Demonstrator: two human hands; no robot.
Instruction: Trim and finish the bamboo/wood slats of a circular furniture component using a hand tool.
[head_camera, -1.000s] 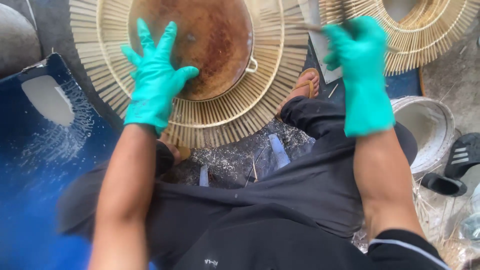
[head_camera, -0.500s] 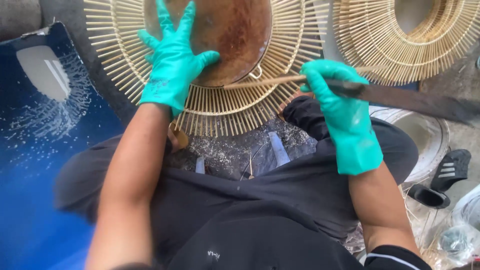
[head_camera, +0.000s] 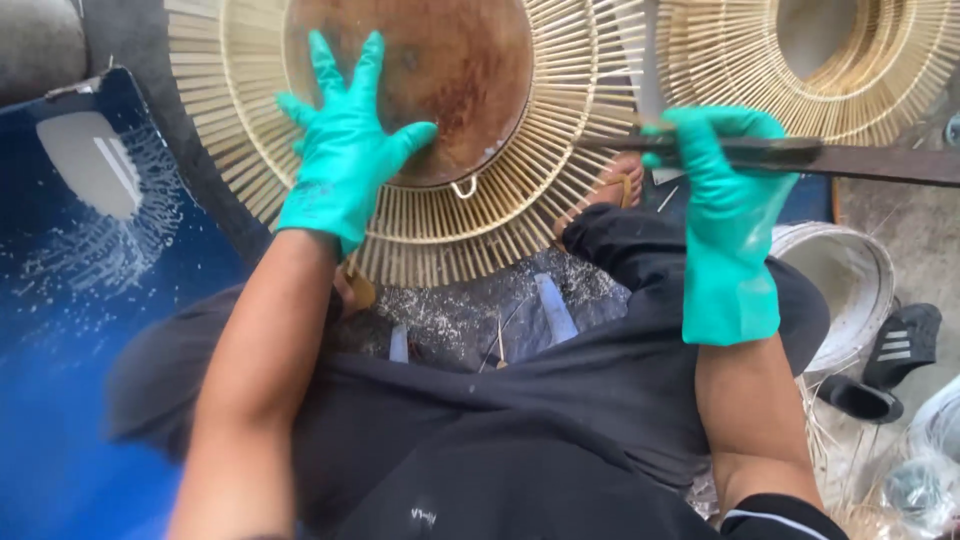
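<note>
rusty round metal disc (head_camera: 450, 70) flat on radial bamboo-stick ring (head_camera: 560, 190), dark blade (head_camera: 860, 160) level

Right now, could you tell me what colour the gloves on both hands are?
Teal green, on the left hand and right hand, seen in the head view.

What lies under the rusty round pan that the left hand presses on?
Under the rusty pan, a ring of bamboo sticks fans out all round. The left hand lies flat on it. The sticks' inner ends are hidden.

Second ring of bamboo slats (head_camera: 860, 70) at upper right; blue tarpaulin (head_camera: 70, 330) along left edge; white bucket (head_camera: 840, 290) at right, black sandals (head_camera: 885, 365) just beside it at lower right.
</note>
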